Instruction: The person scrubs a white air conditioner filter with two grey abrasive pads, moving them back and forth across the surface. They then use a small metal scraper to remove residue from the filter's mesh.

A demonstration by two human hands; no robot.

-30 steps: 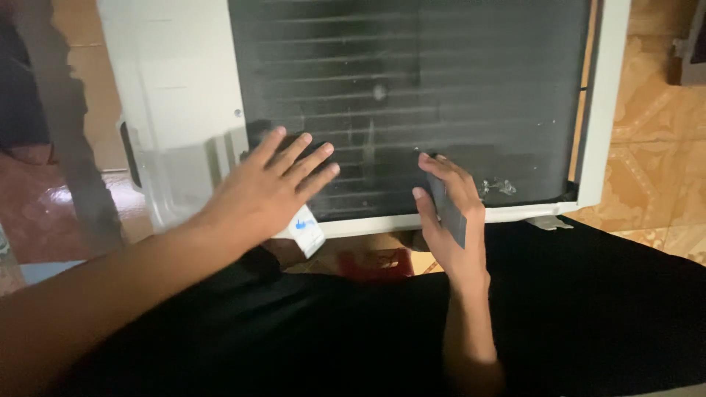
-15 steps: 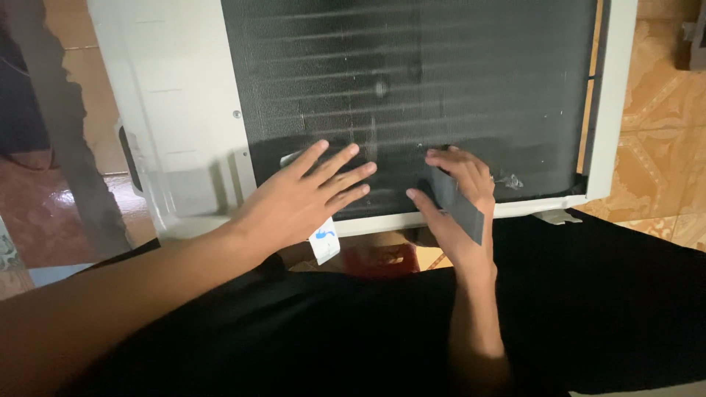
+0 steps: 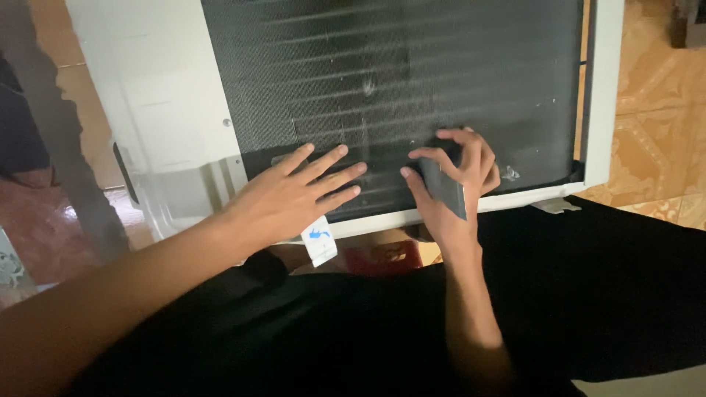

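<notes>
A white air-conditioner unit (image 3: 158, 117) lies in front of me with its dark finned coil (image 3: 412, 66) facing up. My left hand (image 3: 290, 195) rests flat on the lower edge of the coil, fingers spread. My right hand (image 3: 452, 180) holds a small dark flat tool (image 3: 443, 187), like a fin comb or brush, against the fins just right of the left hand. A white tag with a blue mark (image 3: 318, 241) hangs from the unit's lower rim under my left hand.
Black cloth (image 3: 603, 294) covers the foreground below the unit. A small red object (image 3: 386, 257) sits under the unit's rim. Patterned orange floor tiles (image 3: 654, 125) lie to the right, reddish floor (image 3: 44, 228) to the left.
Both hands have slid up onto the coil. The right hand has curled its fingers around the dark tool.
</notes>
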